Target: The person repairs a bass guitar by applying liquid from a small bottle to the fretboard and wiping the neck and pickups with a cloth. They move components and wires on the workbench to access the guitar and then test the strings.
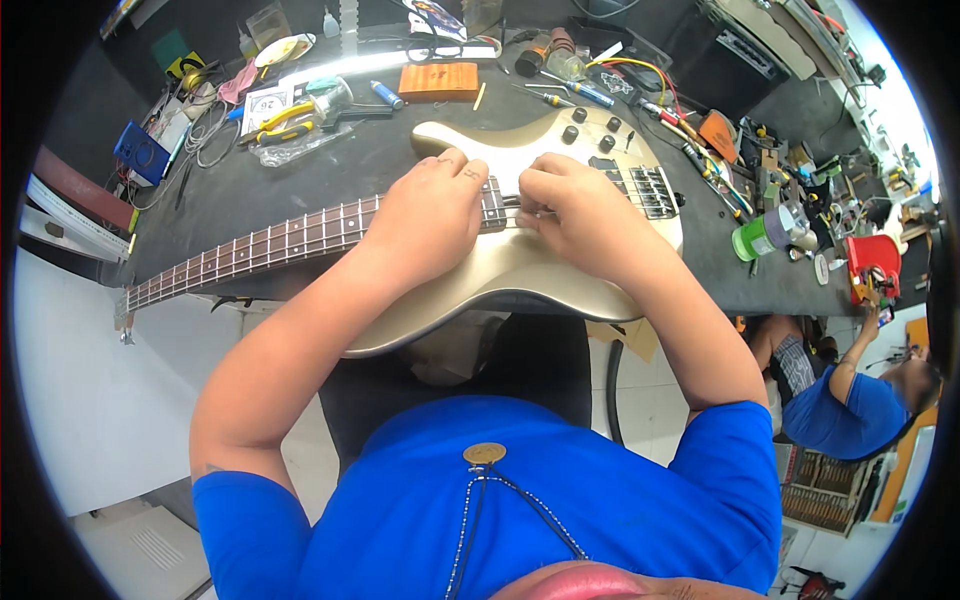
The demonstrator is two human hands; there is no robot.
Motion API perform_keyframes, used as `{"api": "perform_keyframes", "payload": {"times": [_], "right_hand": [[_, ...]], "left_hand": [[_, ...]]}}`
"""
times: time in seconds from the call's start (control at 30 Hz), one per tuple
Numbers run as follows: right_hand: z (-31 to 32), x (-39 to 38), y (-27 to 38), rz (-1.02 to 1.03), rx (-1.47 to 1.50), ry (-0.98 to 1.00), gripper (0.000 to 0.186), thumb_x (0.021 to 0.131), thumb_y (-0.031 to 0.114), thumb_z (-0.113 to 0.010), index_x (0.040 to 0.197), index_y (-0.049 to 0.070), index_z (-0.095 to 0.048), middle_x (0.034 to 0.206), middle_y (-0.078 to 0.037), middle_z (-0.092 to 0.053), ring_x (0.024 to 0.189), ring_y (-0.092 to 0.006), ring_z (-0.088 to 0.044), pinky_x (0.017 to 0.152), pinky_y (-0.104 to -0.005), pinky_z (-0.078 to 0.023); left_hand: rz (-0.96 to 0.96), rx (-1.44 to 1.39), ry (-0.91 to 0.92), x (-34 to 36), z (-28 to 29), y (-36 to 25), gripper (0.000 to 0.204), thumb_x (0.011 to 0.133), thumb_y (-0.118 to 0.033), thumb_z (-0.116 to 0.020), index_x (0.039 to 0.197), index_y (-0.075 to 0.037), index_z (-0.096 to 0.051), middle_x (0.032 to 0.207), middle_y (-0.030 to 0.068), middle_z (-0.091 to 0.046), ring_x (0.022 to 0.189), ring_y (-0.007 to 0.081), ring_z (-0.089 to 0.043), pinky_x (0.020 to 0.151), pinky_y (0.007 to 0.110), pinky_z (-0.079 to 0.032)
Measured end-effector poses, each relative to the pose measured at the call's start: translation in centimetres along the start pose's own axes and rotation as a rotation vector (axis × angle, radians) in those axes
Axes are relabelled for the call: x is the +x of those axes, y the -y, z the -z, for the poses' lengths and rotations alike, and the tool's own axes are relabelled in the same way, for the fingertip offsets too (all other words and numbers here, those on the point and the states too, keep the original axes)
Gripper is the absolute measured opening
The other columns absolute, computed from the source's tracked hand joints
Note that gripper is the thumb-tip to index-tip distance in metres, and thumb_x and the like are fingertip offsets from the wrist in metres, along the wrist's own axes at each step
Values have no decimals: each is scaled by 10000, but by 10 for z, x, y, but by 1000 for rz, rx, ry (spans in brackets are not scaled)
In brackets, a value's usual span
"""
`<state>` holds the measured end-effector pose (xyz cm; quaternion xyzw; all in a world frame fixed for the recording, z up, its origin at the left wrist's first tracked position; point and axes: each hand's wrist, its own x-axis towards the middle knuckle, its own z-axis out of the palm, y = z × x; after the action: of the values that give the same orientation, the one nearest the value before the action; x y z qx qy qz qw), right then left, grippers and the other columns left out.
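While both hands worked close together over the strings, a gold-coloured bass guitar (535, 265) lay directly under them on a dark workbench (340, 165), its body spreading away from the right hand and its neck running out to the left of the left hand. The left hand (435, 210) lay across the body end of the fretboard (290, 235), its fingers bent and held close to one another; I could not tell whether they pinched a string, since the back of the hand hid the tips. Just beside it, the right hand (570, 205) was curled over the strings past the end of the fretboard, thumb and forefinger drawn near each other; whether anything sat between them could not be told.

Just beyond the right hand stood dark control knobs (570, 134), and to its right was the bridge (655, 195). Beyond the left hand, well apart from it, lay an orange block (440, 80), with a blue tube (387, 95) to the block's left and yellow-handled pliers (285, 120) farther left. Well to the right of the right hand stood a cup with a green band (760, 235), and past that a red container (873, 265). Farther right and nearer the wearer's side, another person in a blue shirt (850, 415) sat away from the bench.
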<state>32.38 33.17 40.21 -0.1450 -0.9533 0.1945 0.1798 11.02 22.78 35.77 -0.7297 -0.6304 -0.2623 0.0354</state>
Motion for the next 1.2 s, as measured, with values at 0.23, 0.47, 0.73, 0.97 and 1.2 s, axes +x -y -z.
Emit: {"api": "perform_keyframes", "payload": {"times": [0.23,0.47,0.73,0.97,1.2], "right_hand": [[-14,-5,5,-114,-122,-99,212,949,129,-799,993,45,-610,854,-183,-698,852,-444,-699,813,-533,-551],[-22,-15,-3,57,-142,-222,236,977,144,-782,950,53,-567,781,-174,-696,814,-415,-699,840,-512,-518],[-30,-8,-11,104,-110,-267,179,947,48,-745,938,51,-566,757,-167,-702,780,-409,-712,914,-499,-568],[-30,-5,-12,133,-128,-346,190,910,44,-773,905,45,-583,777,-167,-710,800,-412,-725,822,-492,-598],[-29,-3,-17,101,-113,-311,241,918,122,-817,894,49,-588,789,-167,-709,817,-420,-721,730,-516,-566]], "left_hand": [[-6,-13,-31,0,-1,-2,179,979,-69,-656,1149,-15,-637,1081,187,-653,1044,407,-681,909,529,-561],[-10,-2,-54,2,-3,-3,189,959,-52,-659,1141,-8,-633,1078,195,-653,1034,417,-680,906,537,-561],[-2,10,-33,0,-3,-2,185,956,-35,-647,1137,2,-634,1071,204,-651,1040,423,-679,913,540,-561],[-19,34,-23,2,-2,-4,273,930,-46,-628,1191,11,-684,1070,215,-677,1039,394,-695,926,509,-590],[2,39,3,2,-2,-3,272,926,-51,-630,1185,12,-684,1072,218,-677,1046,395,-695,920,513,-593]]}}
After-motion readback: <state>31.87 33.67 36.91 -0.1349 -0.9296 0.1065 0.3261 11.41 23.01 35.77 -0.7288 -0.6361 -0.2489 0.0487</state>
